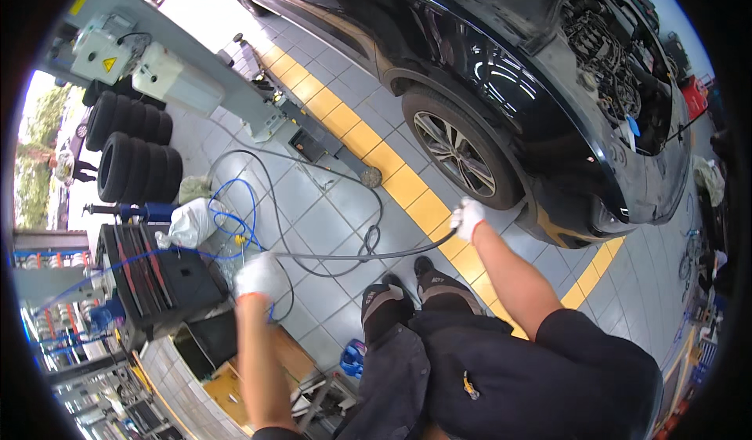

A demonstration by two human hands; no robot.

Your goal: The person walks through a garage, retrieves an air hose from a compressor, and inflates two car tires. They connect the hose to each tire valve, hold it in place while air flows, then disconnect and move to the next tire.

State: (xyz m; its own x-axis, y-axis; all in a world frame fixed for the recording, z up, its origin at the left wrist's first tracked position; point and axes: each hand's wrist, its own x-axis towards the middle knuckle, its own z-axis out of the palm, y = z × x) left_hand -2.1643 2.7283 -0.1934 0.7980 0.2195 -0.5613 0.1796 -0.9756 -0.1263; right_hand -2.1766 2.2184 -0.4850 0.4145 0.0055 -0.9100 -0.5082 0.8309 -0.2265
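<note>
A black hose stretches in a shallow sag between my two hands, in front of my legs. My right hand, in a white glove with an orange cuff, is closed around its right end, beside the car's front wheel. At the hose's left end is my left hand, in a matching glove. It is blurred by motion, but the hose runs into its fingers and it appears closed on it. More black hose lies in loops on the tiles, and a thin blue hose coils next to my left hand.
A dark car with its engine bay exposed fills the upper right. A grey lift post with a low arm stands at upper left. Stacked tyres, a black tool cart and a white bag are on the left.
</note>
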